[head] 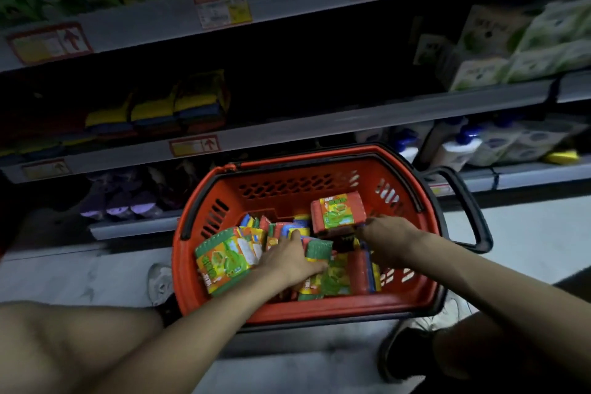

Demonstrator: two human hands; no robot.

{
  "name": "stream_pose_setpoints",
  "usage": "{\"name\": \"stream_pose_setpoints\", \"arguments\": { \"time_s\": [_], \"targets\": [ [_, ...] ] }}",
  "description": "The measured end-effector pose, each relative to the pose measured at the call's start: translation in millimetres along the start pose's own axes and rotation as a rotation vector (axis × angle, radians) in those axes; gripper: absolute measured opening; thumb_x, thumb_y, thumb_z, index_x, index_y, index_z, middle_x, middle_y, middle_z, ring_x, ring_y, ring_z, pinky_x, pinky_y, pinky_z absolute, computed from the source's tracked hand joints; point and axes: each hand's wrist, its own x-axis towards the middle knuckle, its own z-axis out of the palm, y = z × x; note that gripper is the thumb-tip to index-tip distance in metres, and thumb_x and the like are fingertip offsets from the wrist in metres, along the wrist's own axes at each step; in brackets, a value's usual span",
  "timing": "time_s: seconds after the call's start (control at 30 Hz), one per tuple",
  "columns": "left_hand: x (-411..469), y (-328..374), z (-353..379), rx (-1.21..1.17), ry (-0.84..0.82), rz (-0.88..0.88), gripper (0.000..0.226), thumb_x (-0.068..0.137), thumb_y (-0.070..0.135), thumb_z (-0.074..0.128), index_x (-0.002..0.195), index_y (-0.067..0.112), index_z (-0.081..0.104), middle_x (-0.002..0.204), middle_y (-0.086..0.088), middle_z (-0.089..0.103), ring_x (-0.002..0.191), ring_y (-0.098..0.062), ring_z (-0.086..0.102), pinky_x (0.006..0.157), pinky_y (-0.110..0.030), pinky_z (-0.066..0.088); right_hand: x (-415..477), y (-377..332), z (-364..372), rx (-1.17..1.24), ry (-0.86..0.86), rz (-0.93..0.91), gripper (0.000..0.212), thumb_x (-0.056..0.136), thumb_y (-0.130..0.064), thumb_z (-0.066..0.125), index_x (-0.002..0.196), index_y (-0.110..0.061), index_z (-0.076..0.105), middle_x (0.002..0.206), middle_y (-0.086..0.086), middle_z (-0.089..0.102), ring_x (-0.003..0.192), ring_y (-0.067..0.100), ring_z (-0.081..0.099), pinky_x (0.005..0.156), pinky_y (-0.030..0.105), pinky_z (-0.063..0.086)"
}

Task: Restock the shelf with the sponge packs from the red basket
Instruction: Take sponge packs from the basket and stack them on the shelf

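Sponge packs (pixel 224 257) in red basket (pixel 319 313) — right hand (pixel 385 232) grips one, fingers hidden; left hand (pixel 286 261) unclear.

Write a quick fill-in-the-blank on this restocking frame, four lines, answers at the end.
1. The basket holding the sponge packs is ___ in colour.
2. Its black handle sticks out on the person's ___ side.
3. The left hand and right hand both reach into the ___.
4. The stacked sponges on the shelf have ___ tops.
Answers: red; right; basket; yellow.
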Motion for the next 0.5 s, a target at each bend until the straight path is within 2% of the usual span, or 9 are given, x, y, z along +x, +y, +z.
{"name": "stream_pose_setpoints", "arguments": {
  "time_s": [0.1,0.17,0.23,0.27,0.33,0.4,0.5],
  "targets": [
    [7.3,5.6,11.6,-0.076,0.046,-0.062,0.100,0.078,0.068,0.074,0.150,0.013,0.032,0.148,-0.013,0.046,0.125,-0.036,0.058,0.091,-0.041,0.053,8.6,8.8,7.9,0.097,0.015,0.010,0.081,0.095,-0.015,0.054,0.149,-0.067,0.022,0.133,0.008,0.062,0.121,0.031,0.063,0.092,0.040,0.057],
    [10.2,7.5,12.2,-0.114,0.067,-0.087,0.101,0.074,0.064,0.080,0.147,0.012,0.032,0.145,-0.012,0.047,0.120,-0.034,0.060,0.083,-0.038,0.052,14.8,10.8,9.1,0.146,-0.005,0.023,0.075,0.098,-0.021,0.055,0.148,-0.067,0.024,0.132,0.009,0.064,0.120,0.031,0.064,0.093,0.040,0.057],
    [10.3,9.8,5.9,-0.172,0.065,-0.094,0.102,0.072,0.061,0.084,0.146,0.010,0.036,0.148,-0.010,0.043,0.122,-0.031,0.058,0.082,-0.034,0.049,19.1,10.7,9.2,0.231,-0.006,0.030,0.060,0.101,-0.035,0.056,0.147,-0.064,0.032,0.130,0.006,0.066,0.119,0.030,0.065,0.093,0.035,0.056],
    [9.2,10.6,0.9,-0.191,0.067,-0.088,0.101,0.071,0.060,0.085,0.145,0.009,0.039,0.148,-0.010,0.042,0.124,-0.030,0.057,0.085,-0.033,0.049,22.2,10.5,11.4,0.274,-0.023,0.035,0.059,0.100,-0.037,0.057,0.149,-0.061,0.035,0.130,0.005,0.067,0.119,0.029,0.065,0.091,0.032,0.054],
    [3.3,11.1,-15.1,-0.202,0.085,-0.057,0.097,0.071,0.055,0.087,0.143,0.009,0.043,0.143,-0.008,0.043,0.126,-0.027,0.053,0.094,-0.034,0.049,28.0,8.2,17.1,0.313,-0.094,0.072,0.061,0.097,-0.033,0.063,0.153,-0.040,0.042,0.131,0.006,0.067,0.121,0.029,0.064,0.091,0.030,0.050],
    [-6.0,8.1,-36.6,-0.208,0.102,0.010,0.091,0.071,0.048,0.090,0.142,0.013,0.045,0.133,-0.003,0.043,0.123,-0.024,0.052,0.096,-0.033,0.046,35.6,4.7,28.6,0.338,-0.176,0.141,0.052,0.093,-0.032,0.070,0.142,-0.019,0.056,0.132,0.011,0.067,0.120,0.029,0.065,0.093,0.031,0.051],
    [-23.7,-5.1,-68.3,-0.217,0.147,0.204,0.080,0.066,0.027,0.092,0.134,0.022,0.050,0.120,0.005,0.042,0.114,-0.018,0.055,0.093,-0.030,0.047,42.2,1.9,45.1,0.441,-0.250,0.192,0.047,0.088,-0.035,0.075,0.130,-0.017,0.064,0.125,0.012,0.071,0.111,0.027,0.069,0.089,0.033,0.056]
  ]
}}
